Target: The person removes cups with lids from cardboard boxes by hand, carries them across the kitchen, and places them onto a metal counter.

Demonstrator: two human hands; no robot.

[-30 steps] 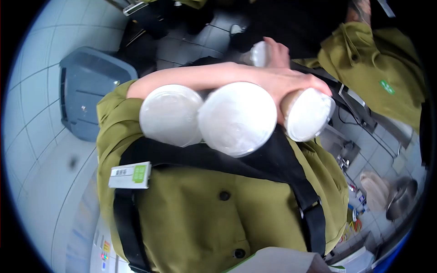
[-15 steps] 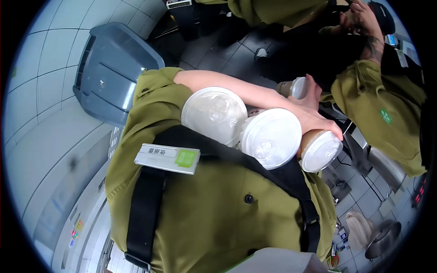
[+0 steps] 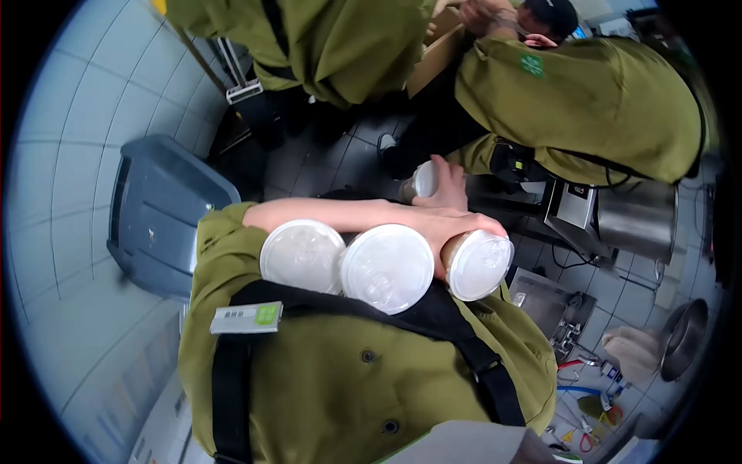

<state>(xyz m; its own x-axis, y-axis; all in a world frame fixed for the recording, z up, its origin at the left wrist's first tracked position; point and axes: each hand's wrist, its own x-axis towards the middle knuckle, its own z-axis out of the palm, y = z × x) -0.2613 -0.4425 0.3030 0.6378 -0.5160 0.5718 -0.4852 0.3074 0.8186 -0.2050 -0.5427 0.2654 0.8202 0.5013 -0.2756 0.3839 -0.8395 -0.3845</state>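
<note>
Across my chest, my left forearm wraps around two tubs with round white lids, a left one (image 3: 301, 257) and a middle one (image 3: 387, 269). They rest between the forearm and my olive uniform (image 3: 309, 371). At the end of that arm, my left hand (image 3: 464, 226) closes around a lidded cup (image 3: 481, 265) with brownish sides. Just beyond it, my right hand (image 3: 450, 185) grips another lidded cup (image 3: 424, 179); its wrist and forearm are hidden behind the left hand.
A grey-blue bin (image 3: 171, 216) stands at left by the tiled wall. Ahead are one co-worker (image 3: 325, 46) and another bending (image 3: 580, 100) near a cardboard box (image 3: 437, 58). To the right are a steel drum (image 3: 638, 220), a sink (image 3: 549, 305) and a dark pan (image 3: 684, 340).
My view has swung, so the co-workers and bin appear lower and the sink area shows more. Both hands keep their cups, and the tubs stay under my arm.
</note>
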